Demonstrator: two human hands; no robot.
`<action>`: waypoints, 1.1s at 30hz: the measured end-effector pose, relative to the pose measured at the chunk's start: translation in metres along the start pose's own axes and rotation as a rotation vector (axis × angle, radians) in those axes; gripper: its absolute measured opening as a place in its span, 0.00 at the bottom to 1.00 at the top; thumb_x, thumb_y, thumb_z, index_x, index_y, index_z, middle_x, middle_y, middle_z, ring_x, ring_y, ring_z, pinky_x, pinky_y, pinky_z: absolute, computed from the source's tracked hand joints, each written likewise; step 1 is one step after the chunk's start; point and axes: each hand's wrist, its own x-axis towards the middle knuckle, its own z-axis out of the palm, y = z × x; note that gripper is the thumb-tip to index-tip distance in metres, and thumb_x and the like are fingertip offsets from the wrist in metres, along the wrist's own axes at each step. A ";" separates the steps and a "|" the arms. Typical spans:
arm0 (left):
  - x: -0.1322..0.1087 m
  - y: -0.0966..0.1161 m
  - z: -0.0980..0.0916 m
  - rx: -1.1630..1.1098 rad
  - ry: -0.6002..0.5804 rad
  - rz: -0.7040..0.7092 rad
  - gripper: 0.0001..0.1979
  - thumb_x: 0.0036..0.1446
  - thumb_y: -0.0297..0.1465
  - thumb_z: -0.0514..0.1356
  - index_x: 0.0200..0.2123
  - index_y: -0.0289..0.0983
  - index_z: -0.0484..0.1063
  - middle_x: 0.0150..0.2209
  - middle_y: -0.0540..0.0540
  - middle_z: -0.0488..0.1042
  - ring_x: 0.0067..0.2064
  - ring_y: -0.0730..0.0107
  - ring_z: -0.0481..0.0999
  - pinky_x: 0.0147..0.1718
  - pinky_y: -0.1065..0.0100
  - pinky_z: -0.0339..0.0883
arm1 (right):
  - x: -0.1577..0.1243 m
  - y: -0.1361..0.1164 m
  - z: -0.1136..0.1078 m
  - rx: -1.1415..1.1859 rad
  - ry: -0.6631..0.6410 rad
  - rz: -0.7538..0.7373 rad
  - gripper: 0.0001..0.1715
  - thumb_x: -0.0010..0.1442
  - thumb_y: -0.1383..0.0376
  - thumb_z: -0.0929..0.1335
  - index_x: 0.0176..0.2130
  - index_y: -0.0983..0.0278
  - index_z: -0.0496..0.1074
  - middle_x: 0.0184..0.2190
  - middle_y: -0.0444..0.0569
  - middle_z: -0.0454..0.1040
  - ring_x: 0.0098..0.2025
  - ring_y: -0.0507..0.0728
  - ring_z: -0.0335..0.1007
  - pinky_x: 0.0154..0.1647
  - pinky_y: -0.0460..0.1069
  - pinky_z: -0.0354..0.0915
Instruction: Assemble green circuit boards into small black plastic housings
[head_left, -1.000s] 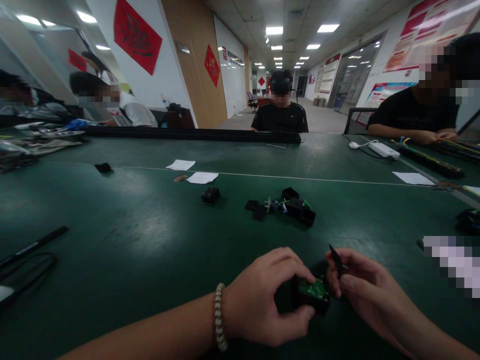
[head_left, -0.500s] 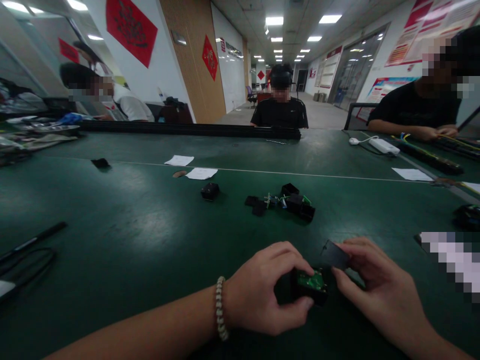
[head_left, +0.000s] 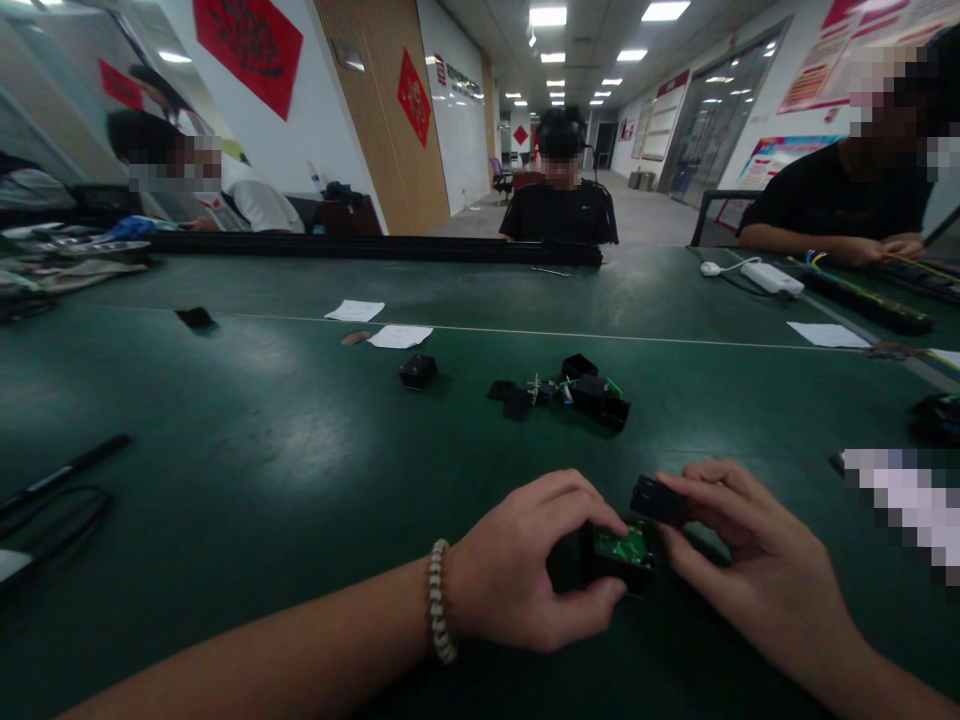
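My left hand (head_left: 547, 560), with a beaded bracelet at the wrist, grips a small black plastic case (head_left: 637, 580) between thumb and fingers. A green circuit board (head_left: 624, 545) shows in the open top of that case. Just above the case's right side, my right hand (head_left: 750, 550) pinches a flat black cover (head_left: 657, 500) between thumb and fingertips. The cover is tilted, and I cannot tell whether its lower edge touches the case.
Beyond my hands lie several black case parts with small boards (head_left: 592, 395) and a closed black case (head_left: 418, 372). Papers (head_left: 401, 336) lie farther back. Black cables (head_left: 60, 510) are at left. A person (head_left: 559, 205) sits opposite; another (head_left: 832, 205) works at right.
The cover in my right hand has turned, showing a different face, and shifted slightly left over the case. My left hand keeps its hold. The whole view has shifted slightly.
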 end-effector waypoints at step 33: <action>0.002 -0.004 0.000 0.037 0.076 -0.018 0.20 0.55 0.21 0.67 0.50 0.37 0.71 0.50 0.42 0.77 0.53 0.61 0.77 0.54 0.59 0.74 | 0.002 0.003 -0.004 0.123 -0.106 -0.043 0.17 0.62 0.71 0.70 0.50 0.56 0.76 0.43 0.50 0.75 0.41 0.58 0.78 0.38 0.50 0.78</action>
